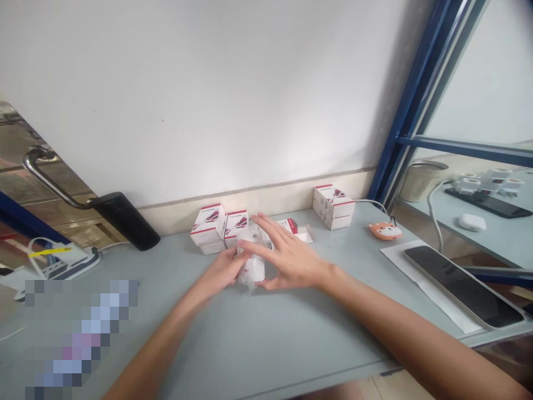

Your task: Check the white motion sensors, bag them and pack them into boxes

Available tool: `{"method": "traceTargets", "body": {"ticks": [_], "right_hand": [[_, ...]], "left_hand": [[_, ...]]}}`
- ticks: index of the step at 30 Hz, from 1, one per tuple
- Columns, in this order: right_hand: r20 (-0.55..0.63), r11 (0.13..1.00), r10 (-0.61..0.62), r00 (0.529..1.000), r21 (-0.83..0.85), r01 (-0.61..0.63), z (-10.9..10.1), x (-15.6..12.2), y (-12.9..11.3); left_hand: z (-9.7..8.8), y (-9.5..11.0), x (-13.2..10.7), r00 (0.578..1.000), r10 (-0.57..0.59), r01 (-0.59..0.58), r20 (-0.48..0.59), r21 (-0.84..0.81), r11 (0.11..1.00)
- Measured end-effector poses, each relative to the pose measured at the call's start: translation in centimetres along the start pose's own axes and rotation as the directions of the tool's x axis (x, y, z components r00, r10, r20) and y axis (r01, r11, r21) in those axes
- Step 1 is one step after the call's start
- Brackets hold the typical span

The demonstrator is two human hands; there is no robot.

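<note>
Both my hands meet over the middle of the grey table (266, 339). My left hand (225, 269) curls round a small white object in a clear plastic bag (251, 272), holding it from the left. My right hand (287, 255) lies against its right side with the fingers stretched out and spread. Just behind them lie red-and-white boxes: two side by side (219, 225) and an opened one (297, 229) with its flap out. A further stack of such boxes (333, 206) stands to the right near the wall.
A black cylinder (127, 219) with a metal handle leans at the back left. An orange fox-shaped case (385, 230) and a dark phone on white paper (462, 286) lie at the right. A blue frame (410, 105) borders a second table with a metal cup.
</note>
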State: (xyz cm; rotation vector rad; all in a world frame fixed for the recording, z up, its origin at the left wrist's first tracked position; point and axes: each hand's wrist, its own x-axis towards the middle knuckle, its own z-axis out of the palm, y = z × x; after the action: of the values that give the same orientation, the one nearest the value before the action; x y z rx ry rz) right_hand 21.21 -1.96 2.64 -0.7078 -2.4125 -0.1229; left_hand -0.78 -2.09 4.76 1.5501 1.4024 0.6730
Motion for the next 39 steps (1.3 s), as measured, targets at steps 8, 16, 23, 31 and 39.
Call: {"method": "traceTargets", "body": {"ticks": [8, 16, 23, 31, 39], "right_hand": [[-0.111, 0.971, 0.240, 0.964, 0.008, -0.241, -2.7, -0.4, 3.0], [-0.238, 0.738, 0.647, 0.724, -0.042, -0.673, -6.4, -2.6, 8.4], [-0.282, 0.706, 0.634, 0.720, -0.169, -0.688, -6.6, -2.7, 8.4], [-0.211, 0.730, 0.628, 0.749, -0.172, -0.661, -5.4, -2.6, 7.9], [-0.087, 0.851, 0.518, 0.851, -0.041, -0.523, -4.3, -1.5, 4.9]], "left_hand": [[-0.1, 6.3, 2.3, 0.969, 0.222, -0.240, 0.112, 0.178, 0.954], [4.1, 7.0, 7.2, 0.853, 0.487, -0.506, 0.185, 0.517, 0.690], [7.1, 6.4, 9.6, 0.888, 0.318, -0.460, 0.333, 0.651, 0.604], [7.1, 3.9, 6.4, 0.869, 0.484, -0.437, 0.099, 0.613, 0.659], [5.9, 1.6, 4.2, 0.633, 0.772, -0.503, -0.054, 0.729, 0.464]]}}
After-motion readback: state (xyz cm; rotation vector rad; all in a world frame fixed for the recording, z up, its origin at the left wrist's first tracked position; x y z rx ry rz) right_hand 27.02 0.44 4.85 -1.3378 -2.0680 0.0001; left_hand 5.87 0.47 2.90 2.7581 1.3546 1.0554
